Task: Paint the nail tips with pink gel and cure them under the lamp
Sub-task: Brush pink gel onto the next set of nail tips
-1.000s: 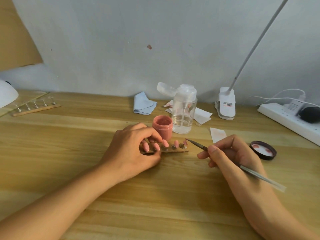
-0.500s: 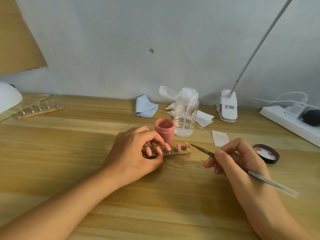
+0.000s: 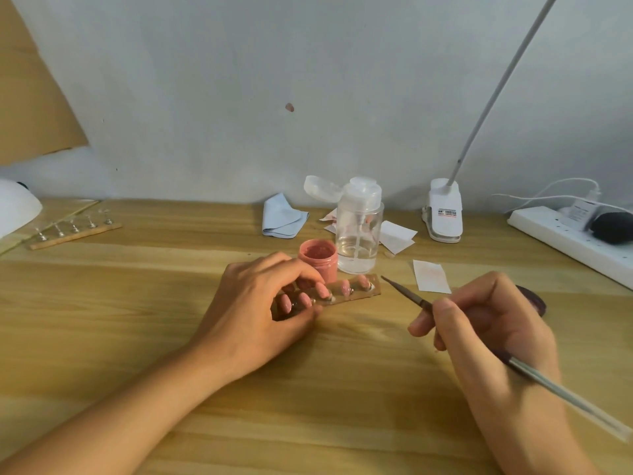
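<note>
The nail tips (image 3: 344, 287) stand in a row on small metal posts along a thin wooden strip (image 3: 368, 293), which lies on the desk (image 3: 137, 320) just in front of the open pink gel jar (image 3: 318, 257). They are almond-shaped and coated a glossy salmon pink close to the gel in the jar. Five can be made out, the leftmost partly behind fingers. The left hand (image 3: 260, 303) grips the strip's end to the front-left of the jar, thumb against the near edge and fingers curled over the top. The right hand (image 3: 489, 323), to the front-right of the jar, pinches a slim brush (image 3: 407, 293) like a pen. The brush's dark pointed tip aims at the strip's right end, near it but apart. A clear pump bottle (image 3: 358, 234) stands just right of the jar — touching or only beside it, I cannot tell. The jar's dark lid (image 3: 534, 299) lies well to the right of the jar, mostly hidden behind the right hand. A white lamp (image 3: 13, 210) shows far to the jar's left.
</note>
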